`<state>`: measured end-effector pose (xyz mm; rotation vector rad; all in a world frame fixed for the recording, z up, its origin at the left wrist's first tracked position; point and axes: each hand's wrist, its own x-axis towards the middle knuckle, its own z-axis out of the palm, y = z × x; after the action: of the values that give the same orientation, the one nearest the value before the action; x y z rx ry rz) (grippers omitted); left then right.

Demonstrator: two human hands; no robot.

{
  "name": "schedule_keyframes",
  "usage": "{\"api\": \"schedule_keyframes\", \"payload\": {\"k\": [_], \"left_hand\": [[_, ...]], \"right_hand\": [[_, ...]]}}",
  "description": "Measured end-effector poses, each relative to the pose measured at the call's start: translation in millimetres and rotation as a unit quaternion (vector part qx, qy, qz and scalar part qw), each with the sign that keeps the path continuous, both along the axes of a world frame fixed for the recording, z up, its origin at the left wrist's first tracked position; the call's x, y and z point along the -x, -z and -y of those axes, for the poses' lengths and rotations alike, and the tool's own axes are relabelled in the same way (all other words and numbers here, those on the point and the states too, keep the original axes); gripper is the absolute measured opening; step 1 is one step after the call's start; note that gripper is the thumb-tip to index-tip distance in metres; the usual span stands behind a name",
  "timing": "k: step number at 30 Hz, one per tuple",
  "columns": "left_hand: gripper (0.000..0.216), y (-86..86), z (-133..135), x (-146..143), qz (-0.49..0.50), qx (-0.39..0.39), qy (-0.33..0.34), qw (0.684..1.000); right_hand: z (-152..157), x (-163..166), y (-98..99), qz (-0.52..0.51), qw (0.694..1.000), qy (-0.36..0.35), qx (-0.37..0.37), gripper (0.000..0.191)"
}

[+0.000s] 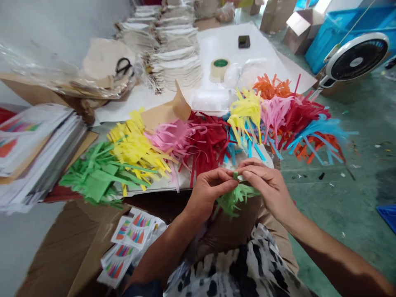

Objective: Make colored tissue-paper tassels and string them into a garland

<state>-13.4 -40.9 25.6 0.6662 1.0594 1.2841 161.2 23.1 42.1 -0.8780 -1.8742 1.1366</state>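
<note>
Both hands meet in front of my lap at the table's front edge. My left hand pinches the top of a green paper tassel, whose cut strips hang down below the fingers. Opposite it, my right hand is closed in a pinch on the same green top. A small folded green end shows between the fingertips. Just behind lie fringed paper bundles: red, pink, yellow and green. Blue strips lie beyond my right hand.
Stacked flat bundles fill the table's back. Black-handled scissors, a tape roll and a dark small device lie there. A fan stands at right, near more tassels. Printed packets are at lower left; papers pile left.
</note>
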Motion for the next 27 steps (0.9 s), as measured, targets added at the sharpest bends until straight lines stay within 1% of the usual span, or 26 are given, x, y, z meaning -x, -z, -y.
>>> {"api": "schedule_keyframes", "payload": {"k": [3, 6, 8, 10, 11, 13, 15, 16, 17, 18, 19, 20, 23, 27], "left_hand": [[0.025, -0.6, 1, 4, 0.002, -0.013, -0.008, 1.0], [0.026, -1.1, 0, 12, 0.012, -0.02, -0.031, 0.999], [0.026, -1.7, -2, 21, 0.011, -0.024, -0.059, 0.998], [0.023, -1.8, -3, 33, 0.002, -0.023, -0.084, 0.996], [0.023, -1.4, -2, 39, -0.005, -0.02, -0.093, 0.995], [0.022, 1.0, 2, 51, -0.023, -0.008, -0.106, 0.994], [0.023, 4.8, 7, 62, -0.035, 0.006, -0.111, 0.993], [0.024, 6.8, 10, 66, -0.033, 0.011, -0.111, 0.993], [0.024, 8.6, 12, 69, -0.027, 0.013, -0.109, 0.994], [0.025, 10.0, 15, 72, -0.018, 0.014, -0.106, 0.994], [0.026, 10.9, 16, 74, -0.005, 0.015, -0.106, 0.994], [0.027, 11.3, 17, 76, 0.01, 0.018, -0.108, 0.994], [0.032, 10.7, 18, 82, 0.048, 0.027, -0.118, 0.991], [0.037, 10.5, 18, 85, 0.092, 0.028, -0.129, 0.987]], "right_hand": [[-4, 11, -4.2, 0.008, 1.0, 0.001, -0.023, 0.012], [-11, 28, -7.9, 0.006, 0.999, -0.008, -0.043, 0.015], [-24, 42, -11.3, 0.01, 0.997, -0.031, -0.063, 0.015], [-47, 58, -15.5, 0.025, 0.994, -0.043, -0.094, 0.018], [-63, 66, -17.6, 0.037, 0.992, -0.034, -0.119, 0.02], [-101, 85, -21.4, 0.089, 0.978, 0.018, -0.188, 0.025], [-143, 106, -24.1, 0.2, 0.939, 0.054, -0.273, 0.026], [-163, 117, -25.0, 0.266, 0.917, 0.064, -0.29, 0.027], [-182, 128, -25.4, 0.336, 0.896, 0.063, -0.284, 0.029], [-200, 139, -25.3, 0.401, 0.879, 0.053, -0.253, 0.03], [-216, 149, -24.6, 0.452, 0.866, 0.042, -0.208, 0.029], [-229, 157, -23.2, 0.476, 0.86, 0.034, -0.182, 0.027], [-255, 171, -16.0, 0.504, 0.855, 0.02, -0.124, 0.025], [-267, 170, -8.3, 0.495, 0.865, 0.016, -0.087, 0.022]]}}
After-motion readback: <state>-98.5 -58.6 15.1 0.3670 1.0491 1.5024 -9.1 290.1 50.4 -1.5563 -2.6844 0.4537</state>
